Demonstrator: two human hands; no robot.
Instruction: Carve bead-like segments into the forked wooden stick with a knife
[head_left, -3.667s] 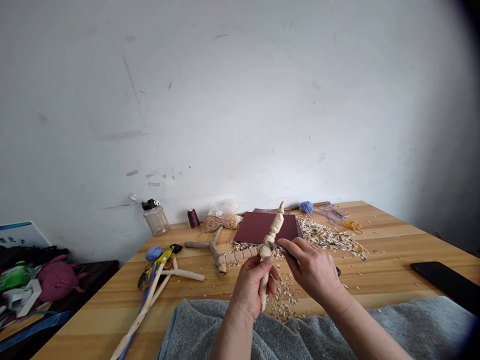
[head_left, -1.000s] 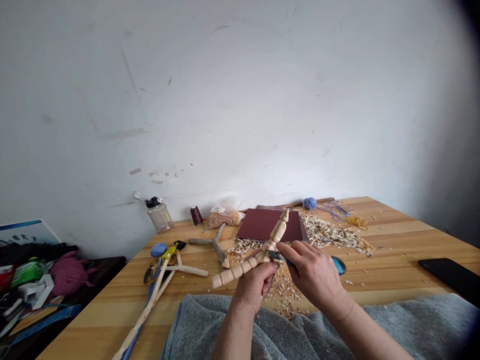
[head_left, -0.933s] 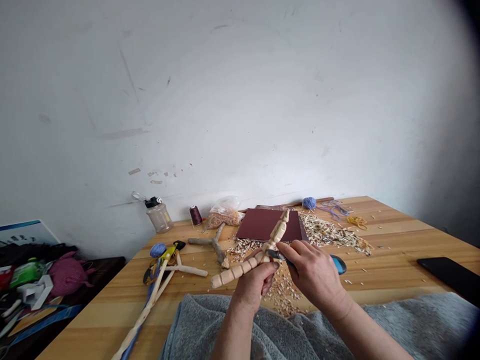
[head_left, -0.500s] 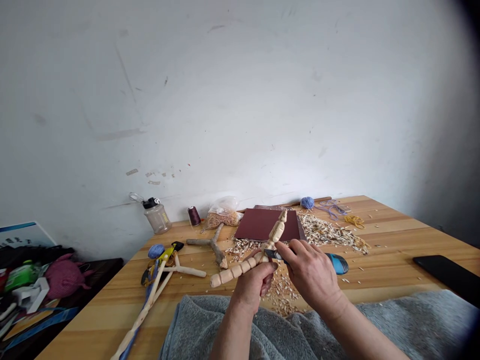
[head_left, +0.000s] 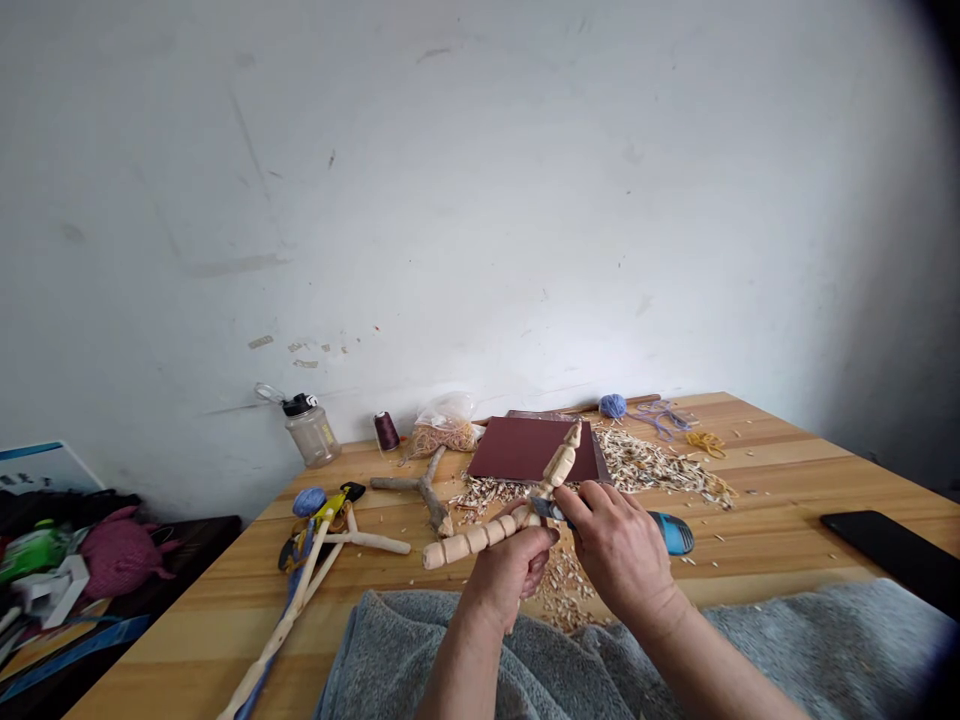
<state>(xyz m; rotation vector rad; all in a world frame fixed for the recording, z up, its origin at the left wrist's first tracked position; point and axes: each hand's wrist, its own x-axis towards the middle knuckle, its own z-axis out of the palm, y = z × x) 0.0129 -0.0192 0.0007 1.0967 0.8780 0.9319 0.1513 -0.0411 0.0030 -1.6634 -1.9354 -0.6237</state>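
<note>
My left hand (head_left: 511, 568) is closed around a pale, peeled forked stick (head_left: 474, 541) with grooves cut round it at intervals. One arm of the stick points left and another rises away to the upper right. In my right hand (head_left: 622, 545) is a utility knife (head_left: 673, 534) with a blue handle. Its blade touches the stick near the fork, just above my left thumb. The stick's lower part is hidden inside my left hand. Wood shavings (head_left: 568, 590) lie on the table below the hands.
Behind the stick are dark red sandpaper sheets (head_left: 517, 447) and a shavings heap (head_left: 652, 465). A rough forked branch (head_left: 427, 490), a peeled forked stick (head_left: 281, 630) and a bottle (head_left: 311, 435) are to the left. A grey towel (head_left: 397, 650) covers the front edge; a black phone (head_left: 892, 555) lies right.
The stick has turned slightly, its upper arm tipping a little to the right. My right hand keeps the blade at the fork, with only a small shift.
</note>
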